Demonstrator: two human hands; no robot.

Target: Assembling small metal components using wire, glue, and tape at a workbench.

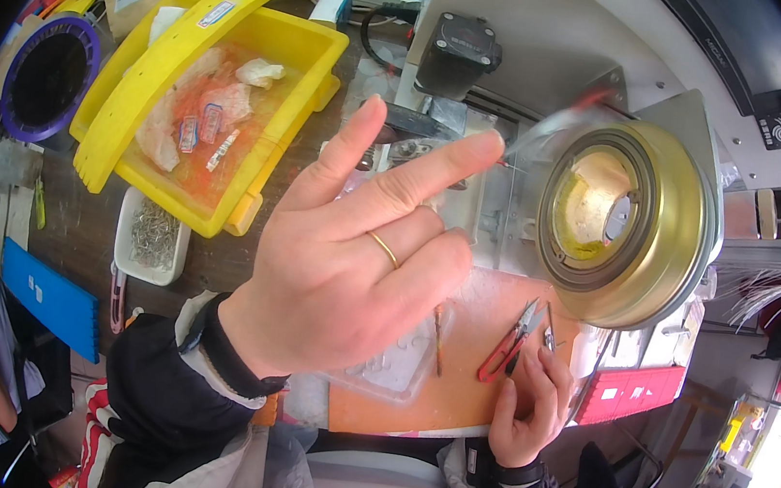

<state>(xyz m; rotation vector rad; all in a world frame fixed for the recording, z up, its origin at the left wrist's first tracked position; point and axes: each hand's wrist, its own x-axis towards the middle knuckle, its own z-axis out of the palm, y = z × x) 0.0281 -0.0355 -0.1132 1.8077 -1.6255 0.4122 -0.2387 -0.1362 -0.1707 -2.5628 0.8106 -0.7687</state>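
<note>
My left hand, a gold ring on one finger, is raised large in the middle. Two of its fingers stretch up and to the right, apart; the others are curled, with thumb and fingertips hidden behind the hand. Whatever they pinch does not show. On the orange mat lies my right hand, loosely bent, thumb apart from the fingers, apparently holding nothing. Just beyond its fingertips are red-handled thread snips and a small metal tool. A clear plastic tray sits partly behind my left wrist.
A gold-coloured round drum stands at right by a grey machine. At left are a yellow basket, a white dish of small metal pieces, a cutter knife and a blue case. A red case lies right.
</note>
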